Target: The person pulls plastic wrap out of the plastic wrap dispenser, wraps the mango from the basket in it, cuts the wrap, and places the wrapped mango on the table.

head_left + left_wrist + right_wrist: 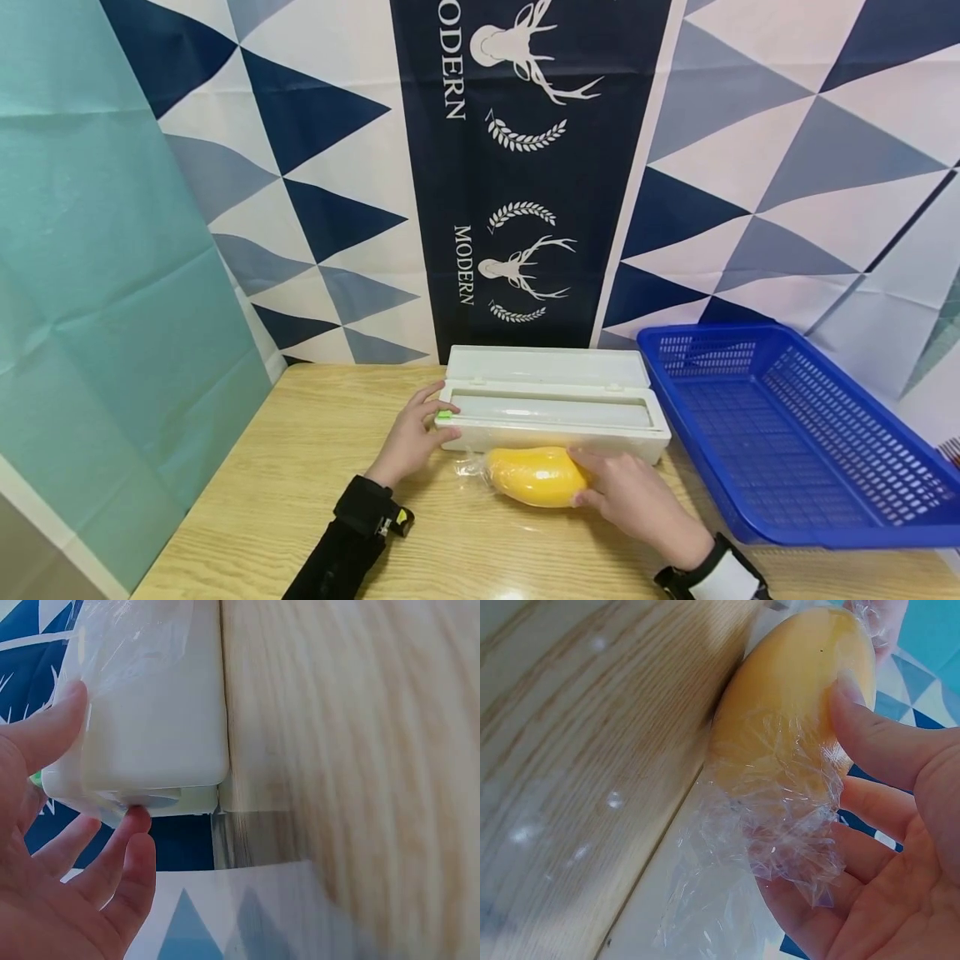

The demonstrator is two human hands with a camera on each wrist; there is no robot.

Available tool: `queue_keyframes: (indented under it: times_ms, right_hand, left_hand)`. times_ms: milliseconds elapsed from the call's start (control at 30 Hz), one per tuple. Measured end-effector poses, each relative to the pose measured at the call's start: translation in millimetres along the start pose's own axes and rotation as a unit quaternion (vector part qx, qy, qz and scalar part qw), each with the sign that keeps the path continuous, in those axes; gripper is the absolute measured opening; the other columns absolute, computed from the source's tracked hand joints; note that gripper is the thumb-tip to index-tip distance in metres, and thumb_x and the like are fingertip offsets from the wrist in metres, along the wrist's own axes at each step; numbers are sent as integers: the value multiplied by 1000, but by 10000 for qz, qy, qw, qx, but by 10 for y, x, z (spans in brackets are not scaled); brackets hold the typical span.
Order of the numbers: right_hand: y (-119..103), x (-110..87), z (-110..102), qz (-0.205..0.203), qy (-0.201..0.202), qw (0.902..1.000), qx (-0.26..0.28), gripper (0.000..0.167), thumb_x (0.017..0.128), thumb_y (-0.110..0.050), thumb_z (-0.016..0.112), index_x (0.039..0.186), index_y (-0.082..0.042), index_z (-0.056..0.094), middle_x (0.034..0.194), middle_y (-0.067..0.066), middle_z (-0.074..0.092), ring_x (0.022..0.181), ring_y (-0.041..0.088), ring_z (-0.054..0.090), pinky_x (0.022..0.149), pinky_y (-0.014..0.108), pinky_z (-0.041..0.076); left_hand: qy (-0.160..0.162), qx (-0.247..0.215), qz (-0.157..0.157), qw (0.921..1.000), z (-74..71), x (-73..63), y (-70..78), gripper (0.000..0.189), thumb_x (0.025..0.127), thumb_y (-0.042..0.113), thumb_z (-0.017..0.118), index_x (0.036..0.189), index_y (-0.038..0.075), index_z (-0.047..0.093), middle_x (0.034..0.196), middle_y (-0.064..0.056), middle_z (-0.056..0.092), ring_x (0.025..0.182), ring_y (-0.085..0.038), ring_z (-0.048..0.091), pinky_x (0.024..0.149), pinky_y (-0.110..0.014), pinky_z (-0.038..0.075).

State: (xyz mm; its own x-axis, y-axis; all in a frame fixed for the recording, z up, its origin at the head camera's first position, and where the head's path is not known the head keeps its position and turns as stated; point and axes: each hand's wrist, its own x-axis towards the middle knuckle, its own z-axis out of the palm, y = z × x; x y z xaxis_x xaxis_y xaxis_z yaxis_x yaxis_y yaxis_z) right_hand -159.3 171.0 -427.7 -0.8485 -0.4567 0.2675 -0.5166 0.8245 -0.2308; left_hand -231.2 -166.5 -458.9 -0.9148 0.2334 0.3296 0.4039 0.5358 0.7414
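Observation:
A yellow mango (534,477) wrapped in cling film lies on the table along the front of a white cling film dispenser (555,437). My right hand (636,493) grips its right end, thumb on one side and fingers around the other. Bunched film (799,840) gathers by those fingers in the right wrist view, and a twisted tail of film (471,468) sticks out at the left end. My left hand (411,435) holds the dispenser's left end by a green piece (446,414), its thumb at the front edge. The dispenser's lid (547,365) is raised, with the film roll (551,409) visible inside.
A blue plastic basket (723,433) stands to the right, close beside the dispenser. The wood-grain table (247,508) meets a patterned cloth backdrop (337,250) behind the dispenser. A teal sheet (112,275) hangs on the left.

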Motion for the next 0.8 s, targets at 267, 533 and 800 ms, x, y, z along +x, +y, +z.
queue_keyframes:
  times_ms: [267,533,800]
  right_hand:
    - [3,3,-4,30,-27,10000,-20,60,74,-33,86,125,-6,69,115,9,72,94,26,70,77,43,56]
    - [-2,20,3,87,-84,9999,47,60,74,-32,87,125,-5,70,117,9,71,97,26,70,81,44,56]
    - [-47,32,-76,-157,-163,9997,41,59,76,-32,86,124,-3,69,117,12,70,99,28,69,83,45,55]
  left_hand:
    - [58,77,-81,9999,1,13,79,30,84,21,83,111,15,72,151,-4,46,141,-30,37,110,-50,34]
    - [49,-547,-224,9982,44,16,61,35,86,19,79,120,22,72,145,1,53,139,-25,41,113,-49,29]
    - [5,-493,-124,9987,33,9,5,35,88,19,78,122,22,71,146,0,52,137,-24,44,104,-46,42]
